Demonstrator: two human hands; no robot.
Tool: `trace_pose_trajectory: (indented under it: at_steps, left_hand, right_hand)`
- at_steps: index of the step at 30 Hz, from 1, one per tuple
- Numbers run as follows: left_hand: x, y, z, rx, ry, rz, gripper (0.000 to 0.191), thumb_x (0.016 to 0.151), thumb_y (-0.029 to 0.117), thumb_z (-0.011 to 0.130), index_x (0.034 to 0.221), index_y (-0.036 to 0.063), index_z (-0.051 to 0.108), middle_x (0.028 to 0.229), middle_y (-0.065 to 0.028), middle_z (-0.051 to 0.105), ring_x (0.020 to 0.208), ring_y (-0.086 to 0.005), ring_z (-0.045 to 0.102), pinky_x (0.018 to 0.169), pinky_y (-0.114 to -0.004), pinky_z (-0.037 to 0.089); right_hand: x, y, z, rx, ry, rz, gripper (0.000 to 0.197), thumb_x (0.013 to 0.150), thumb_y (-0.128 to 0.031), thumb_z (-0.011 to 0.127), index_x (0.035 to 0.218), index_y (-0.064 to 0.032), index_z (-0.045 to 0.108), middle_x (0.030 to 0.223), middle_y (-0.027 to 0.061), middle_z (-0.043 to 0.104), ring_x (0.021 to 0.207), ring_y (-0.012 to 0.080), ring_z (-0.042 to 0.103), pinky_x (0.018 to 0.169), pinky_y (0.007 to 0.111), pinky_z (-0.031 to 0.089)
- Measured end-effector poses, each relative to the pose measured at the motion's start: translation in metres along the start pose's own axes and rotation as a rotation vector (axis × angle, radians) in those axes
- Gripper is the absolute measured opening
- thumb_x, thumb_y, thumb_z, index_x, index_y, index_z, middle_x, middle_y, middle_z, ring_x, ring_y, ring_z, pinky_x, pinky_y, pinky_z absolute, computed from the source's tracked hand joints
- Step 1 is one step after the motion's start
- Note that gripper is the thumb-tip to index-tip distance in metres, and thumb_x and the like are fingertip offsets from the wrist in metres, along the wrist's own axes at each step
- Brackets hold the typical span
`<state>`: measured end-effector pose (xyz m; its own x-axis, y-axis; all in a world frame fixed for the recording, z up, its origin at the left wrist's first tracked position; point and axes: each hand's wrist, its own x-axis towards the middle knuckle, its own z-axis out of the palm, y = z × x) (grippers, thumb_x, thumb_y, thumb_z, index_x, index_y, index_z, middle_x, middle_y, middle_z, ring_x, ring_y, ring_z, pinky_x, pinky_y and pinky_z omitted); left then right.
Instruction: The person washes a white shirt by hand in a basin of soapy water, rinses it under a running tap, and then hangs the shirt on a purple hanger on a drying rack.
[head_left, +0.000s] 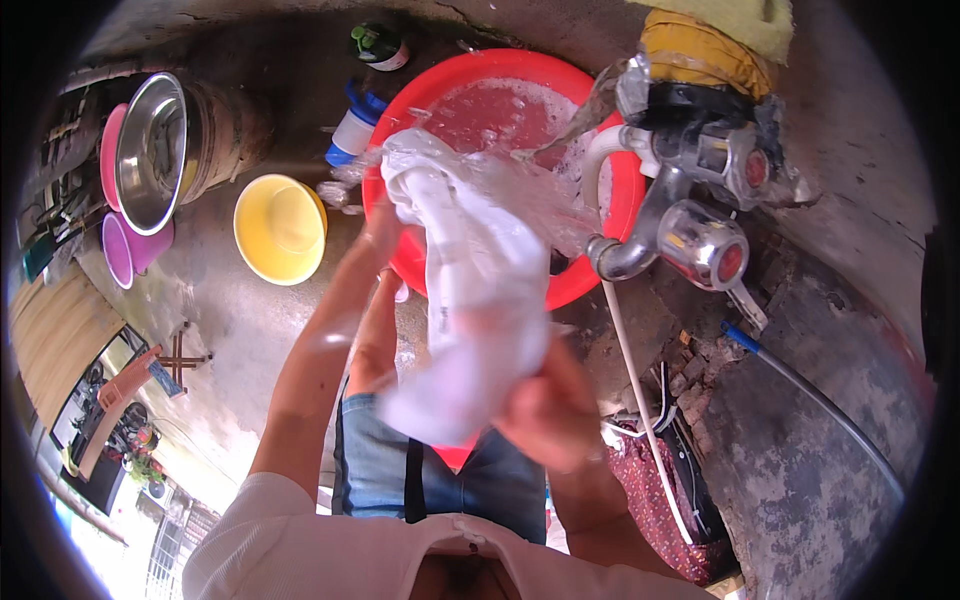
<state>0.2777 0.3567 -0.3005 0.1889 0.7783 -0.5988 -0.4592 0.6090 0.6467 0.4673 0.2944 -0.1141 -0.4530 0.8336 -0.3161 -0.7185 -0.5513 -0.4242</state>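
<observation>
A wet white cloth garment (480, 247) hangs stretched between my hands over the near side of a red plastic basin (382, 180). Its far end is bunched in my left hand (386, 225), by the basin's left rim. Closer to my body, my right hand (551, 416) grips the other end, blurred by motion. Soapy water (495, 112) with foam fills the basin, and splashes fly around the cloth. Something dark shows at the basin's near right inside edge, too covered to identify.
Metal taps (701, 244) jut over the basin's right rim. A yellow basin (281, 229), a steel basin (154, 154) and a purple bucket (124, 247) stand left. Beyond are a green-capped bottle (379, 46) and a blue-and-white container (352, 131). A blue-ended pole (817, 401) lies right.
</observation>
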Motion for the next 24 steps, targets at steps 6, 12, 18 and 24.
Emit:
trace_pose_trajectory:
  at_steps: [6, 12, 18, 24]
  left_hand:
    - [-0.003, -0.055, 0.037, 0.333, -0.277, 0.025, 0.04, 0.081, 0.024, 0.058, 0.115, 0.0069, 0.045, 0.111, -0.005, 0.051, 0.103, -0.0163, 0.048, 0.093, -0.027, 0.037]
    - [-0.017, -0.039, 0.053, 0.748, -0.419, 0.226, 0.04, 0.081, 0.016, 0.057, 0.117, 0.0052, 0.044, 0.115, -0.0057, 0.05, 0.104, -0.0175, 0.048, 0.093, -0.029, 0.038]
    - [0.006, -0.067, 0.008, -0.138, -0.281, -0.231, 0.031, 0.084, 0.018, 0.05, 0.115, 0.0101, 0.048, 0.114, -0.0056, 0.052, 0.105, -0.0202, 0.049, 0.093, -0.034, 0.038]
    - [-0.034, -0.058, 0.01, 0.325, 0.138, -0.386, 0.038, 0.085, 0.029, 0.046, 0.112, 0.0029, 0.049, 0.105, -0.0106, 0.057, 0.093, -0.0221, 0.056, 0.079, -0.032, 0.043]
  right_hand:
    - [0.027, 0.047, 0.009, -1.239, 0.046, -0.163, 0.041, 0.079, -0.016, 0.059, 0.114, 0.0014, 0.048, 0.116, 0.0207, 0.047, 0.109, 0.0332, 0.046, 0.091, 0.035, 0.039]
    - [-0.001, 0.055, -0.155, -0.625, 1.006, -0.018, 0.035, 0.089, -0.027, 0.043, 0.115, -0.0048, 0.046, 0.115, 0.0103, 0.05, 0.11, 0.0241, 0.045, 0.092, 0.038, 0.034]
    - [0.048, 0.074, -0.19, 0.514, 0.764, -0.226, 0.042, 0.085, -0.029, 0.052, 0.118, -0.0052, 0.042, 0.113, 0.0086, 0.05, 0.103, 0.0234, 0.05, 0.087, 0.034, 0.038]
    - [0.058, 0.043, -0.141, -0.793, 0.683, -0.337, 0.04, 0.08, -0.015, 0.06, 0.113, -0.0015, 0.042, 0.102, 0.0093, 0.05, 0.092, 0.017, 0.048, 0.078, 0.029, 0.042]
